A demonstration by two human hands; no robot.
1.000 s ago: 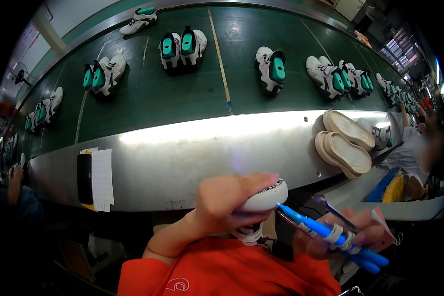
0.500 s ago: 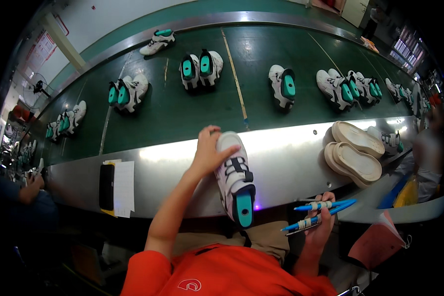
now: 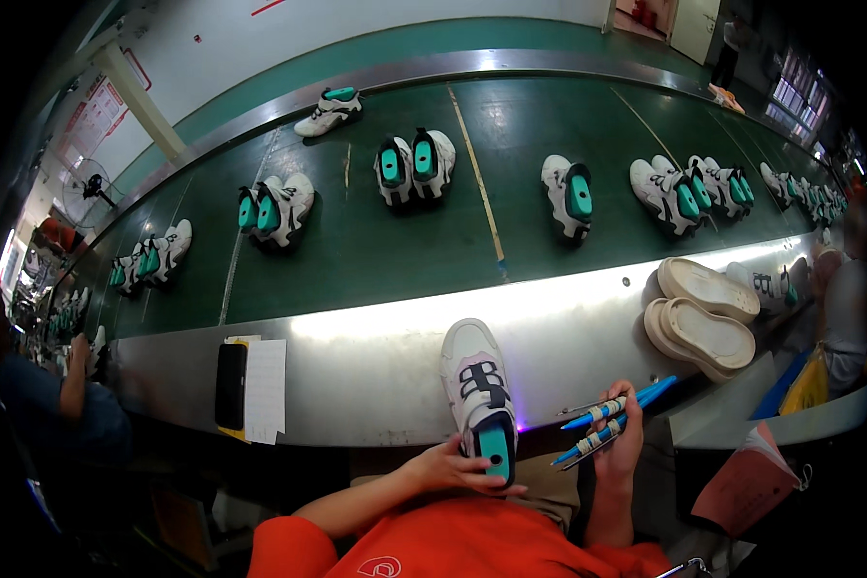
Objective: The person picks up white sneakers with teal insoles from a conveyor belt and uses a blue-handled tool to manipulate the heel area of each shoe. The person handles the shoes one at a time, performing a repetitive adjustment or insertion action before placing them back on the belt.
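A white and pale-pink sneaker (image 3: pixel 472 361) with black straps lies toe-away on the front metal ledge, its heel over the near edge. In its opening sits a teal insert (image 3: pixel 494 445) with a dark hole. My left hand (image 3: pixel 453 469) is closed around the heel, fingers across the insert's lower end. To the right, my right hand (image 3: pixel 618 438) grips two blue pens (image 3: pixel 657 390), pale bands wrapped round them and thin dark or metal points alongside. These pens are held apart from the sneaker.
A green conveyor belt (image 3: pixel 356 255) carries several similar sneakers (image 3: pixel 414 169). Pale soles (image 3: pixel 708 332) lie on the ledge at right; a black phone (image 3: pixel 231 385) and white paper (image 3: pixel 266 390) at left. A pink booklet (image 3: pixel 745 482) hangs at lower right. Other people sit at both sides.
My left hand has moved from the sneaker's toe to its heel. The sneaker now sits nearer me and straighter. My right hand still holds the pens; the whole view has shifted slightly.
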